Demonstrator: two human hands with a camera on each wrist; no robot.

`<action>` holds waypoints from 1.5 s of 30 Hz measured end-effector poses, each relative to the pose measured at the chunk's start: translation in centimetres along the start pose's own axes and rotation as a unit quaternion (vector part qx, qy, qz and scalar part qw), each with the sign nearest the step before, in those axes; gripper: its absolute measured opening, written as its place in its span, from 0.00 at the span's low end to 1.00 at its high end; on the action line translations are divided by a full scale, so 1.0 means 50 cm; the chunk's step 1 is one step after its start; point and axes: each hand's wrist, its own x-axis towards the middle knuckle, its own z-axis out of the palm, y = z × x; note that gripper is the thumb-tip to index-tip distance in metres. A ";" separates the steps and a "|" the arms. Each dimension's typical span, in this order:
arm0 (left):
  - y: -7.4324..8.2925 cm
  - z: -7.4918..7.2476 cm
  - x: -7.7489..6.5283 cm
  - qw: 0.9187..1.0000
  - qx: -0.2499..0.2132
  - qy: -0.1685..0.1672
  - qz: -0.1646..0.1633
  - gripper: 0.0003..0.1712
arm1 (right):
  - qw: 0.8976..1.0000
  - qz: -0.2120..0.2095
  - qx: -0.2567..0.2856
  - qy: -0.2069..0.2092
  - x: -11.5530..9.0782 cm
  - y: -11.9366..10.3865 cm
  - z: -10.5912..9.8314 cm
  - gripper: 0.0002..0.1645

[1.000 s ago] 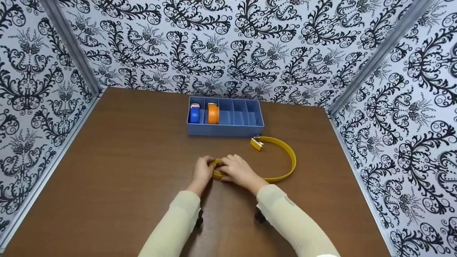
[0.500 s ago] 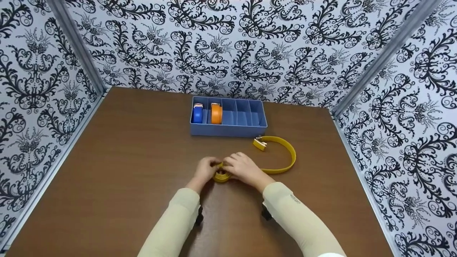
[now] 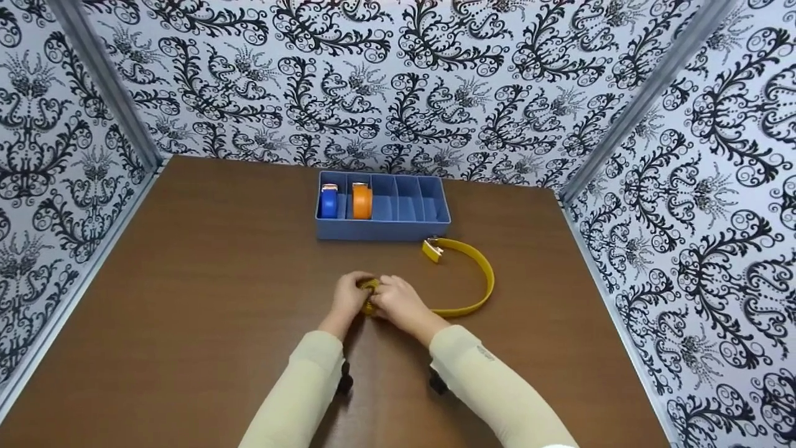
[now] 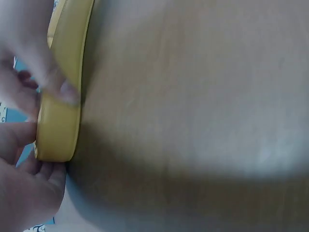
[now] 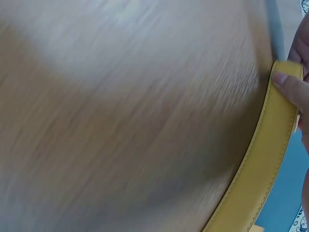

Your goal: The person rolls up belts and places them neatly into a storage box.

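Observation:
A yellow belt (image 3: 488, 280) lies on edge on the brown table, one end wound into a coil and the rest curving off to the right. My left hand (image 3: 349, 296) holds the coil from the left, fingers curled around its outside. From the other side my right hand (image 3: 399, 302) grips the coil where the loose strap joins it. In the right wrist view its thumb (image 5: 287, 84) presses the strap's outer face. The belt's metal buckle (image 3: 433, 248) rests at the far end of the strap. Fingers hide much of the coil.
Just behind the buckle stands a blue-grey divided box (image 3: 382, 231). A rolled blue belt (image 3: 329, 202) sits in its leftmost compartment, and a rolled orange belt (image 3: 362, 202) in the one beside it. Patterned walls (image 3: 398, 81) enclose the brown table (image 3: 205, 280).
Both hands shift slightly while working the coil, which tilted toward me half a second ago and is now mostly covered by fingers. The loose strap has swung a little; the head view also moved.

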 end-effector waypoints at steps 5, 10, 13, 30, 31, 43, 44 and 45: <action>0.011 -0.001 -0.018 0.995 0.046 0.065 -0.062 0.15 | 1.000 0.015 -0.014 0.011 0.015 -0.007 0.005 0.06; 0.013 -0.004 -0.017 0.994 0.057 0.060 -0.071 0.12 | 1.000 -0.004 -0.016 -0.013 0.011 0.005 -0.002 0.11; 0.009 -0.007 -0.012 0.995 0.054 0.047 -0.067 0.11 | 0.999 -0.018 -0.003 -0.039 0.000 0.019 -0.012 0.17; 0.009 -0.026 0.006 0.987 0.093 -0.098 0.090 0.06 | 0.984 -0.160 -0.069 -0.035 -0.006 0.050 -0.042 0.09; 0.008 -0.027 0.007 0.986 0.096 -0.100 0.096 0.06 | 0.983 -0.167 -0.073 -0.035 -0.003 0.043 -0.040 0.05; -0.012 -0.039 0.006 0.996 0.032 -0.075 0.024 0.13 | 0.996 -0.034 0.008 -0.079 0.017 -0.012 -0.017 0.10; -0.011 -0.037 0.003 0.998 0.019 -0.061 0.002 0.13 | 0.996 -0.025 0.008 -0.082 0.018 -0.013 -0.016 0.11; -0.009 -0.035 -0.001 0.999 0.006 -0.045 -0.022 0.13 | 0.996 -0.016 0.008 -0.083 0.018 -0.013 -0.015 0.12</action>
